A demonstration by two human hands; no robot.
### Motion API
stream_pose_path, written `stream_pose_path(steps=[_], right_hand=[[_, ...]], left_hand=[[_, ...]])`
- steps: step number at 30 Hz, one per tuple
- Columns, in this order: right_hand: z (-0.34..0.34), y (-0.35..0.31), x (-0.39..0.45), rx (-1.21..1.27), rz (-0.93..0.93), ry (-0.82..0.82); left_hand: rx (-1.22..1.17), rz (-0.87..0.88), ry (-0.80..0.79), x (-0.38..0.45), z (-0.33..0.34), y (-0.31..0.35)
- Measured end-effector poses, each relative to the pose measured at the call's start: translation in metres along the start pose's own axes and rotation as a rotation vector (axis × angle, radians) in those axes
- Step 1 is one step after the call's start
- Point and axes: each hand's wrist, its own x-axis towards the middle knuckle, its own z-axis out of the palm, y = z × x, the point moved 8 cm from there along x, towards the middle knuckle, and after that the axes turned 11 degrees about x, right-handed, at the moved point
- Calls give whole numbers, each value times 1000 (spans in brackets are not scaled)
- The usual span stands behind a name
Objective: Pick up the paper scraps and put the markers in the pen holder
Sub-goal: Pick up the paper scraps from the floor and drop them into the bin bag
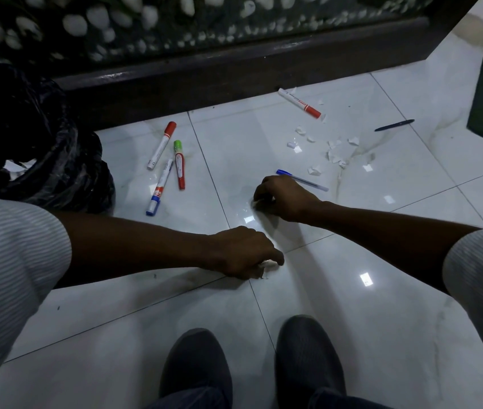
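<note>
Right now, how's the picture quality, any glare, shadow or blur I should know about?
Head view: dim overall; bright glare patches on the glossy floor, easy to mistake for paper scraps; arm shadows darken the tiles under the left hand; wide-angle bending curves the edges; the pebbled wall at top is blurred, while the markers are sharp.

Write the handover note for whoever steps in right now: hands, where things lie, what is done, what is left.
Left hand: grips paper scraps, low over the floor tiles.
Right hand: fingers curled on a scrap at the floor.
Done: some scraps lie in the black bag.
Left: loose scraps beyond the right hand; four markers: three near the bag, one by the dark ledge. Two pens also on the floor. No pen holder in view.
</note>
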Motion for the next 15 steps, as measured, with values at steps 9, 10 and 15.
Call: stream_pose_path(steps=[9, 10, 15], right_hand=[[0, 3, -2, 59, 38, 37], [0, 3, -2, 69, 42, 52], [-10, 2, -1, 152, 68, 127]], left_hand=[[81, 32, -52, 5, 14, 5], [61, 17, -49, 5, 13, 3], [21, -113, 15, -4, 8, -23]])
